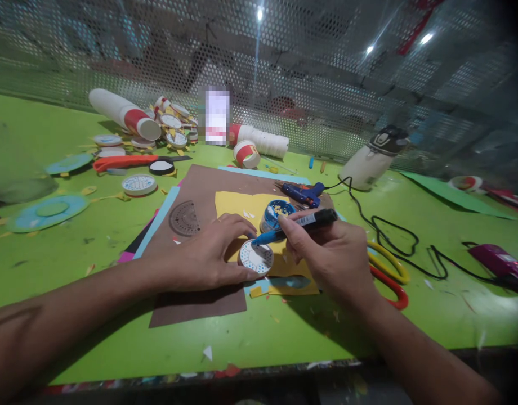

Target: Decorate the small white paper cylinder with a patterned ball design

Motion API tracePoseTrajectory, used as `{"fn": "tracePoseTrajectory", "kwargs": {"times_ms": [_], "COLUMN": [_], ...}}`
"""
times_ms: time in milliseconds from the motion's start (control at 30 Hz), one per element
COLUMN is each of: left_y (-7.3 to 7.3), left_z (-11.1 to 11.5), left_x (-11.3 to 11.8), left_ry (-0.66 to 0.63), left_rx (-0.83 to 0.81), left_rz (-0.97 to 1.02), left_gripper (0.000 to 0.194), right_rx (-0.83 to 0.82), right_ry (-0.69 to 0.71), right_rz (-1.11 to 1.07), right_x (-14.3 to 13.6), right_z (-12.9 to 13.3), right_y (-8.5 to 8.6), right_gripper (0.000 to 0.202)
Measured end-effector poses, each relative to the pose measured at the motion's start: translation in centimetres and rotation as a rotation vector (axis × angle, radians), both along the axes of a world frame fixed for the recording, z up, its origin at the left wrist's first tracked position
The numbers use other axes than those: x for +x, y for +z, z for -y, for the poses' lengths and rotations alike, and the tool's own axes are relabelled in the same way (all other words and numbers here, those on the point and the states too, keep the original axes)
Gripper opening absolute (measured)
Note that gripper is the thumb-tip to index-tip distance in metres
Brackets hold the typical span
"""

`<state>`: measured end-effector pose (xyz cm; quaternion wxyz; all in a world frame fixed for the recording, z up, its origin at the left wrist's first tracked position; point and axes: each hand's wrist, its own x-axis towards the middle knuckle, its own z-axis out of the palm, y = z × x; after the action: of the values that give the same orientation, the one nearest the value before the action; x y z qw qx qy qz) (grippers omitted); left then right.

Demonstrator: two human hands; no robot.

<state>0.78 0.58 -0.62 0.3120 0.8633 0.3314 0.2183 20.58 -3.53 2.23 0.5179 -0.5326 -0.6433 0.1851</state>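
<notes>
Green table (284, 346) spreads under everything. The left hand (212, 253) pinches the dotted disc (256, 266) at its rim. The right hand (339, 253), to the disc's right, pinches a marker (313, 220); its long axis slants leftward and down to the disc's far edge, contact uncertain. Beyond lies a glue gun (303, 194).

- The left hand (219, 253) covers some of the white disc's (258, 260) edge.
- The right hand (335, 253) hides a stretch of the marker (316, 220) and the red loop's (403, 296) inner end.
- The purple device (495, 260) runs out of view rightward.
- The upright screen (217, 115) is blurred past reading.
- Beyond the mesh (318, 138), shapes smear together.
</notes>
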Motion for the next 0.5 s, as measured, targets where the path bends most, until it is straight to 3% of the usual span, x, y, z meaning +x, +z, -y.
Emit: {"fn": "tracePoseTrajectory", "kwargs": {"times_ms": [500], "left_y": [0.25], "left_z": [0.19], "left_x": [0.06], "left_ry": [0.009], "left_rx": [-0.013], "left_rz": [-0.022], "left_gripper": [0.046], "right_rx": [0.031], "right_ry": [0.028], "right_rz": [0.079], "right_x": [0.04], "right_z": [-0.06], "right_y": [-0.30], "right_gripper": [0.024]}}
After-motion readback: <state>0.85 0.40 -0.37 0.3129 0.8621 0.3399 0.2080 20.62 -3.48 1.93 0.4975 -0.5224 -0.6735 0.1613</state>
